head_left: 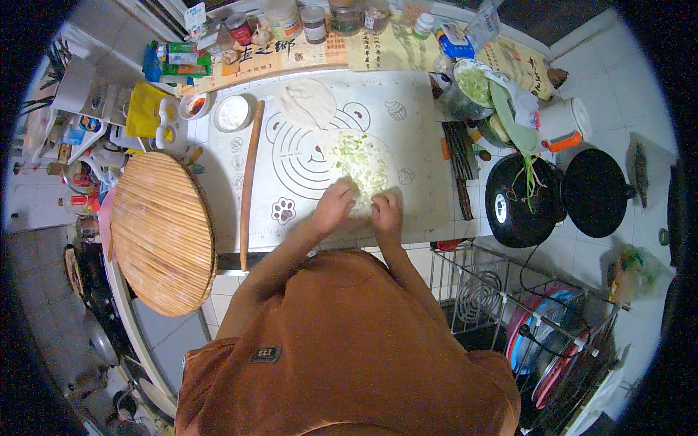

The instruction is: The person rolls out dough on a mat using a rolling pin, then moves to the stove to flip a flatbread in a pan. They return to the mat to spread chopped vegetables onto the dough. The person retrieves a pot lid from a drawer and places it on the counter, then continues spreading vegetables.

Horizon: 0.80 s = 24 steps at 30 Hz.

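Note:
A thin sheet of rolled dough, strewn with chopped scallions, lies on a white printed pastry mat. My left hand is at its near left edge, fingers curled onto the dough. At the near right edge my right hand pinches the dough in the same way. The fingertips partly hide the edge they hold. Farther back on the mat rests a folded lump of dough. A long wooden rolling pin lies lengthwise to the left, beside a bowl of white powder.
A round slatted wooden lid leans at the left. On the right are a pot with a bowl of chopped greens and an open black electric pan with scallion roots over it. Jars line the back; a wire rack stands below.

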### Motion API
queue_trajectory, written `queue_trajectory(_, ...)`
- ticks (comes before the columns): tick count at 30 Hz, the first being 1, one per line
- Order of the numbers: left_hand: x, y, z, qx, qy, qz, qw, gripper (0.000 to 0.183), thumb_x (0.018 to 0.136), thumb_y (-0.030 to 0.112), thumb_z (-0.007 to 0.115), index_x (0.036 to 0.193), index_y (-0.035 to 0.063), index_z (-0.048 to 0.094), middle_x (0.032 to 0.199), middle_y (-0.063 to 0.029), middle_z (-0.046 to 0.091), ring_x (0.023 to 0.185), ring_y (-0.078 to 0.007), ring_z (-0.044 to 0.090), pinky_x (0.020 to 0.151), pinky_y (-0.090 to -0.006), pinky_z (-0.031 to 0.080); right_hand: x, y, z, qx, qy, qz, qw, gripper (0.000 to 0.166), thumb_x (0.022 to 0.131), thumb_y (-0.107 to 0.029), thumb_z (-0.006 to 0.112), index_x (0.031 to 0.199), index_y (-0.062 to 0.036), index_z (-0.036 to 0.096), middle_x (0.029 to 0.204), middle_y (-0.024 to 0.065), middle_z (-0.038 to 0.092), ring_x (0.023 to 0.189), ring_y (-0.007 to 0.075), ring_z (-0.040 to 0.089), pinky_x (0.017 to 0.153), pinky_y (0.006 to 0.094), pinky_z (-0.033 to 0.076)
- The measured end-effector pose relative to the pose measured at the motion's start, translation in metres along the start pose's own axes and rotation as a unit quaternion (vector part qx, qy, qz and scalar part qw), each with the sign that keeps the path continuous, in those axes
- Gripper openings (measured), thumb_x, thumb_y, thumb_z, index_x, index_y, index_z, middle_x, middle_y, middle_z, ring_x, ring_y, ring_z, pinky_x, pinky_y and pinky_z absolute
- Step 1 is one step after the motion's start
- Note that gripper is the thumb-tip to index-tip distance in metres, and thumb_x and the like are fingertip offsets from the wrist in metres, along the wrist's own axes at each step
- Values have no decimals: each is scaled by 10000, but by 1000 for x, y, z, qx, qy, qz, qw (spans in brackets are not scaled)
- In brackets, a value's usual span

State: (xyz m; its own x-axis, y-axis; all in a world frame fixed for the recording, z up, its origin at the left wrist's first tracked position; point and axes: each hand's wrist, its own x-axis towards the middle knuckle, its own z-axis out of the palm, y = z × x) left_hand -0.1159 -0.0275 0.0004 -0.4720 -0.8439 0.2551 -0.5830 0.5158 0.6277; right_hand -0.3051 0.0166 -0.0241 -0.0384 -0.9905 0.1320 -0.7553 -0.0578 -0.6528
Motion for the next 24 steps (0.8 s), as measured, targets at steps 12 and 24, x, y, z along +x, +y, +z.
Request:
queue_trajectory(12, -12, 3, 2, -45, 30, -159, 986, 99, 853, 85, 609, 943, 45, 602, 1081, -210, 588, 1020, -413, 577, 866, -471, 475, 3, 1, -20, 28, -84, 1, 996, 201, 888, -151, 599, 1059, -52, 633, 1129, 178, 583, 1052, 388, 564, 904, 465, 478)
queue_trajectory(24, -28, -8, 64, -136, -29, -191, 972, 298, 923, 222, 488, 1137, 45, 596, 1074, -216, 616, 1004, -358, 586, 924, -446, 468, 9, 28, -2, 119, -190, -129, 966, 423, 979, -425, 489, 978, -36, 656, 916, 177, 595, 852, 376, 561, 780, 438, 470)
